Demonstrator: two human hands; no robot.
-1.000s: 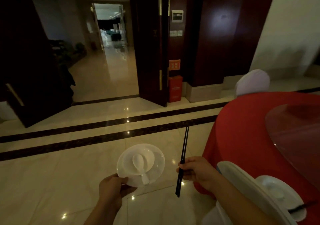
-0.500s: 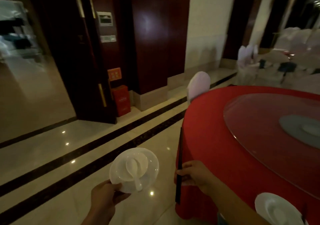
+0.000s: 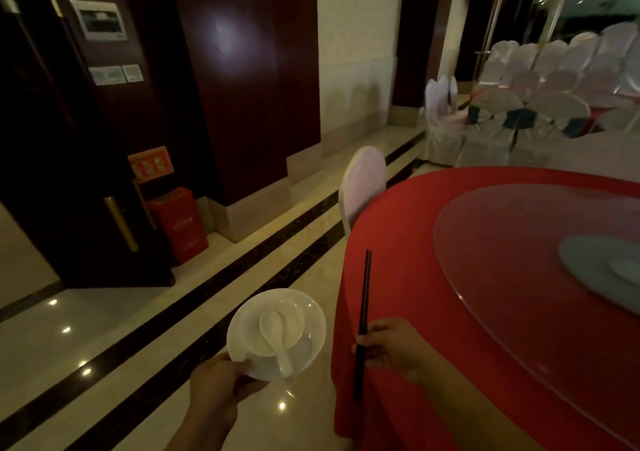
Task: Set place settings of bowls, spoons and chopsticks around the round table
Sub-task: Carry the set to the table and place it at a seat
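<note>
My left hand (image 3: 221, 383) grips the near rim of a white plate (image 3: 311, 315) that carries a white bowl (image 3: 294, 315) with a white spoon (image 3: 273, 332) lying in it. The plate hangs over the floor, just left of the table. My right hand (image 3: 391, 346) holds a pair of black chopsticks (image 3: 363, 298) pointing away from me, over the left edge of the round table with its red cloth (image 3: 398, 242). A glass turntable (image 3: 502, 242) covers the table's middle.
A white-covered chair (image 3: 363, 183) stands at the table's far left edge. More white-covered chairs (image 3: 540, 104) are stacked at the back right. A dark wooden door (image 3: 69, 173) and a red box (image 3: 180, 222) are on the left, across the shiny tiled floor (image 3: 138, 312).
The view has swung right, bringing the table and turntable closer and the back chairs into sight. Both hands have kept their hold and now sit nearer the table's edge.
</note>
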